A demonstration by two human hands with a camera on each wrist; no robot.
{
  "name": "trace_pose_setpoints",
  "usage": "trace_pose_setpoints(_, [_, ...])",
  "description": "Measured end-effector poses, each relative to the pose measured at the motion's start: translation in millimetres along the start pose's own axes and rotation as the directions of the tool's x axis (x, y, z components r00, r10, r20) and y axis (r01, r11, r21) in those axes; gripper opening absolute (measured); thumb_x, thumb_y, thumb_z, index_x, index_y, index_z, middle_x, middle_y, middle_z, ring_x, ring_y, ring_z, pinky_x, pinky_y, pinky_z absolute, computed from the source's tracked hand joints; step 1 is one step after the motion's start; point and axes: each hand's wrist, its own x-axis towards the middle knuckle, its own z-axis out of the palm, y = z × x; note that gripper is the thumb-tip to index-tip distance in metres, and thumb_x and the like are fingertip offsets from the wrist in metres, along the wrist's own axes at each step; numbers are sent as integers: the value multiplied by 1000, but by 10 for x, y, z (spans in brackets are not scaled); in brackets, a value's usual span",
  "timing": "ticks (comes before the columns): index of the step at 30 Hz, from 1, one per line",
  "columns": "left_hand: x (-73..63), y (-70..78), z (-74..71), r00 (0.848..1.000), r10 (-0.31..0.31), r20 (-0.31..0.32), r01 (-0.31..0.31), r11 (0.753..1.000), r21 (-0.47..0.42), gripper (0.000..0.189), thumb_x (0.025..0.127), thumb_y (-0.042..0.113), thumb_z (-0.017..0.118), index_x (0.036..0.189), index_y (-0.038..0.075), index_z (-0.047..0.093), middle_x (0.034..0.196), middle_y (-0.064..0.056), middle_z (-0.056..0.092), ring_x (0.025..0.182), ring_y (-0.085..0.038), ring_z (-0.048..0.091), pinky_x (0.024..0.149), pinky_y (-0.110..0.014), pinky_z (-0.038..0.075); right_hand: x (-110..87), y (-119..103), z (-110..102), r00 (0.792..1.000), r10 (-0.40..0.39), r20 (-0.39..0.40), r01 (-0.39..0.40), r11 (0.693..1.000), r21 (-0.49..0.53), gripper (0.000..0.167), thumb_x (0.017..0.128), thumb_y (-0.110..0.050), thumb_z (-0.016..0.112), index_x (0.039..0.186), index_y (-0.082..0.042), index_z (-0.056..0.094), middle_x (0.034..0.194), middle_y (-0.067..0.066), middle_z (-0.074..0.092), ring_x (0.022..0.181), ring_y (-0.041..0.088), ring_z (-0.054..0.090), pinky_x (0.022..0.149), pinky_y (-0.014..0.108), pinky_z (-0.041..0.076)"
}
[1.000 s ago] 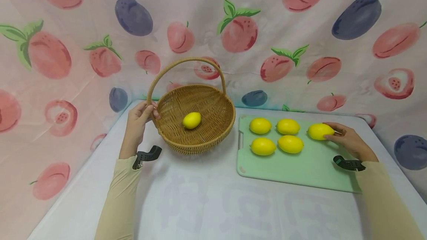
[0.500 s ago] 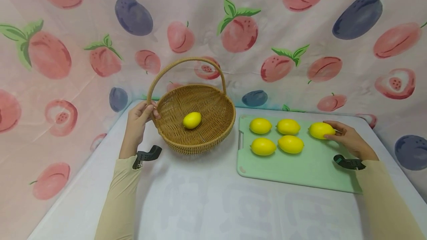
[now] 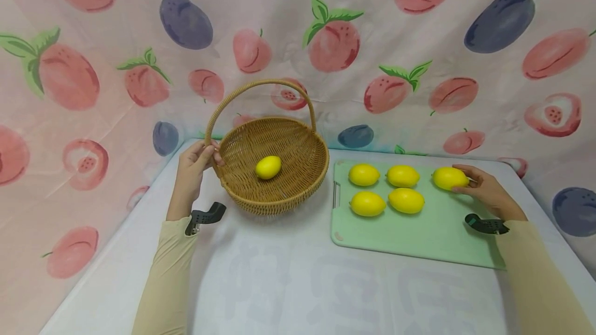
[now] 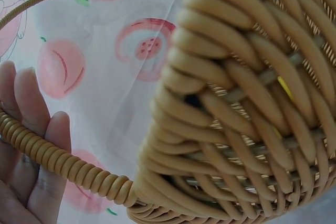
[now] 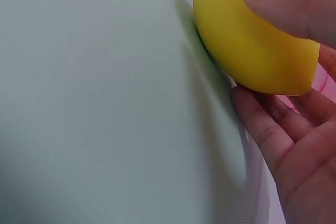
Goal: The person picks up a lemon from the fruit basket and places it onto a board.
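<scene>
My left hand (image 3: pixel 190 169) grips the wicker basket (image 3: pixel 288 141) by the lower left end of its arched handle (image 3: pixel 261 82). The left wrist view has the fingers curled around the coiled handle (image 4: pixel 68 163) beside the woven side. One lemon (image 3: pixel 268 167) lies inside the basket. Over on the right, my right hand (image 3: pixel 489 190) pinches another lemon (image 3: pixel 449 178) at the back of the green cutting board (image 3: pixel 442 237). Close up in the right wrist view, the thumb lies across that lemon (image 5: pixel 236 40) and the fingers are at its far side, near the board's edge.
Several more lemons sit on the board's left half, in two rows, such as the front left lemon (image 3: pixel 368 204). A white cloth (image 3: pixel 298 283) covers the table. Behind it hangs a fruit-print curtain (image 3: pixel 288 14), close to the basket and board.
The lemon in my right hand has shifted a little toward the back, along with that hand. My left hand and the basket look unmoved.
</scene>
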Motion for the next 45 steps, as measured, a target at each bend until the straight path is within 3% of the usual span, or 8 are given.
trace_pose_setpoints(8, [6,-9,-4,1000,1,-1,-1,1000,1,14,98,20,49,92,17,61,68,8,60,65,-5,59,69,-18,53,17,-8,-33,1000,21,10,-21,1000,-22,71,88,-35,65,145,-9,33,112,-34,36,95,-17,38,74,-2,36])
trace_pose_setpoints(17, [17,-15,-6,1000,0,-7,0,1000,3,14,97,20,49,91,17,61,67,8,60,65,-4,59,68,-18,53,19,-1,-47,995,-46,94,41,997,58,67,88,-18,65,144,-3,32,112,-35,39,95,-22,43,78,-1,39])
trace_pose_setpoints(23, [18,-2,-4,1000,-19,-11,19,1000,-5,16,98,16,48,90,18,62,67,9,60,64,-4,59,67,-18,53,47,19,-49,995,-18,98,12,998,60,68,88,-19,66,144,-6,31,112,-36,37,95,-22,42,78,-1,39])
trace_pose_setpoints(33, [-38,186,71,999,-34,-11,34,999,-11,23,98,10,45,87,21,61,65,9,59,63,-3,58,67,-16,52,48,12,-28,998,8,68,-11,999,36,71,89,-25,65,146,-6,28,113,-32,34,94,-22,39,76,-1,38])
trace_pose_setpoints(39, [-11,85,24,999,-34,-13,34,999,-8,21,98,11,45,88,20,61,66,9,59,64,-3,58,67,-17,52,55,15,-32,999,22,49,-21,1000,-4,66,89,-30,65,143,-10,34,110,-34,36,95,-19,39,75,0,37])
trace_pose_setpoints(45, [6,-3,-15,1000,-20,-14,20,1000,-2,17,98,15,47,90,19,61,67,9,60,64,-4,59,66,-18,53,25,21,-50,993,-25,115,22,1000,21,60,90,-24,63,142,-10,36,114,-35,41,99,-19,39,77,1,38])
